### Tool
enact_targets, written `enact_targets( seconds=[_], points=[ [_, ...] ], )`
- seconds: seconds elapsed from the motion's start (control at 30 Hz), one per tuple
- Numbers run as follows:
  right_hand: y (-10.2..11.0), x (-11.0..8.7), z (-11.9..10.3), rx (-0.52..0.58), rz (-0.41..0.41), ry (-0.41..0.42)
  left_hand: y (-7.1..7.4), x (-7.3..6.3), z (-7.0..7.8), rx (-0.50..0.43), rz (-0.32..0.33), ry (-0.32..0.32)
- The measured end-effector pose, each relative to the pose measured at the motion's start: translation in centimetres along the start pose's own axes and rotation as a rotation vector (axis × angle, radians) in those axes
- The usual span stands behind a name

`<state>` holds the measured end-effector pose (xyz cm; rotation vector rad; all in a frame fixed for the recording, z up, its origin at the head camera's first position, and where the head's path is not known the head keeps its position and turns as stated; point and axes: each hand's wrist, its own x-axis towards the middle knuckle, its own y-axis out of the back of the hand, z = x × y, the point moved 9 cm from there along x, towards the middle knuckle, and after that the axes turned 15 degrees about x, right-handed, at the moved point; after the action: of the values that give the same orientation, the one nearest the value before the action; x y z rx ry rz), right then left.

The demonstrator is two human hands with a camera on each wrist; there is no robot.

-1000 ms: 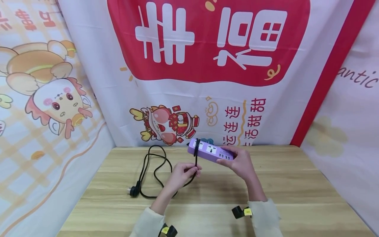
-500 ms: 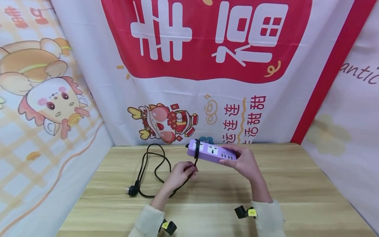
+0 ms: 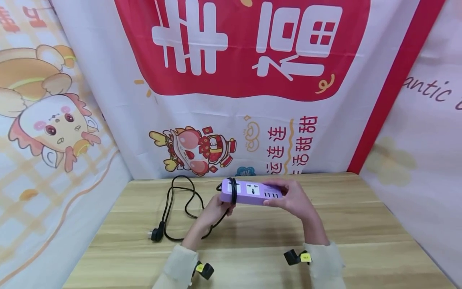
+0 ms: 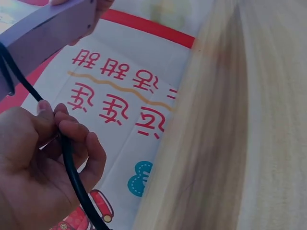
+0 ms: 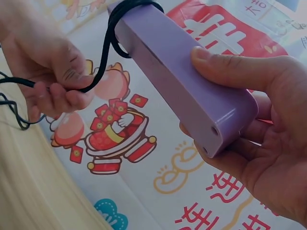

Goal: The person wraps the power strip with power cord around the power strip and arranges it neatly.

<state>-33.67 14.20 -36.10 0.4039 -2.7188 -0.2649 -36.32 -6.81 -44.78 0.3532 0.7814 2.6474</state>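
Power strip: right hand grips one end; left hand, near other, pinches black cord.

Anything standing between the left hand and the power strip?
Nothing visible blocks it: only the black cord that the left hand pinches spans the gap to the power strip, looping around one end. The right hand grips the other end, apparently clear of that path. The plug lies on the table, off to the left.

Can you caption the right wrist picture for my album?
Right grip holds the purple power strip; left grip holds the black cord looped around it.
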Motion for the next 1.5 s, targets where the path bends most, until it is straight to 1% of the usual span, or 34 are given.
enact_targets(
  seconds=[0.07,0.13,0.23,0.37,0.47,0.5,0.6,0.67,0.73,0.9,1.0,1.1,1.33,1.5],
  points=[
    [0.1,-0.1,-0.1,-0.011,-0.007,0.006,-0.1,0.1,0.0,0.027,-0.002,0.007],
    [0.2,-0.2,-0.2,-0.034,-0.015,0.011,0.1,0.1,0.3,0.069,0.013,-0.006],
    [0.1,-0.2,-0.3,-0.066,-0.036,0.014,0.7,-0.1,0.9,0.151,0.055,-0.07],
    [-0.4,-0.4,-0.5,-0.085,-0.093,0.014,1.8,-0.4,1.7,0.298,0.129,-0.193],
    [-0.8,-0.5,-0.7,-0.109,-0.132,0.014,2.4,-0.4,2.0,0.387,0.157,-0.246],
    [-0.9,-0.6,-0.8,-0.12,-0.143,0.014,2.5,-0.3,2.1,0.397,0.15,-0.244],
    [-1.2,-0.6,-0.9,-0.16,-0.17,0.01,2.5,0.1,1.8,0.357,0.092,-0.201],
    [-1.4,-0.6,-0.9,-0.189,-0.186,0.008,2.6,0.3,1.3,0.312,0.063,-0.157],
    [-1.7,-0.5,-0.7,-0.219,-0.198,0.006,2.9,0.4,0.7,0.281,0.054,-0.126],
    [-2.7,-0.4,-0.4,-0.265,-0.224,-0.018,3.7,0.1,0.2,0.284,0.05,-0.138],
    [-3.4,-0.4,-0.4,-0.291,-0.247,-0.022,4.0,-0.1,0.0,0.279,0.034,-0.113],
    [-4.1,-0.4,-0.6,-0.321,-0.265,-0.017,4.4,-0.4,0.1,0.312,0.046,-0.09],
    [-4.8,-0.4,-0.4,-0.392,-0.241,-0.033,4.8,-0.7,1.7,0.462,0.114,-0.074],
    [-5.3,0.0,-0.2,-0.445,-0.225,-0.05,5.0,-1.4,3.2,0.596,0.186,-0.093]
  ],
)
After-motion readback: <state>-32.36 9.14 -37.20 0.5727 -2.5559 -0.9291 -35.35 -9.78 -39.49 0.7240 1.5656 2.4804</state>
